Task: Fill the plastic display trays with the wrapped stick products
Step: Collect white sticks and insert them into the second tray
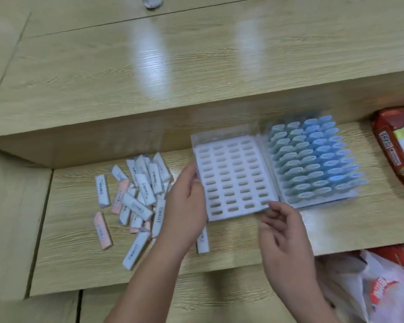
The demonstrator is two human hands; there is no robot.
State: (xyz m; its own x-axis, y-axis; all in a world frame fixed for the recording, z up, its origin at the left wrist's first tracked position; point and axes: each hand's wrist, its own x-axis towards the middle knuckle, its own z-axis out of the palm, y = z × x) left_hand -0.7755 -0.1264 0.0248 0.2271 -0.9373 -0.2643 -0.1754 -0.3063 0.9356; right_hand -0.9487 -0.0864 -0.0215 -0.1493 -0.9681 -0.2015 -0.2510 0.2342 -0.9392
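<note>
- We see the left hand (187, 201) pinching the left edge of the empty tray (233, 178), thumb on top. The tray is thin clear plastic with a white insert punched with rows of oval slots.
- The right hand (286, 234) curls its fingers at the tray's near right corner; through the blur we cannot tell whether it grips.
- Just right of that corner, edge to edge with it, sits the filled tray (324, 201), its slots bristling with blue sticks (317, 159) in glossy wrap.
- Left of the pinching hand, loose wrapped sticks (138, 194), flat white and pink rectangles, lie heaped on the grained wooden shelf (68, 241).
- Well to the right of both hands lies a red, crinkled snack pack (397, 150).
</note>
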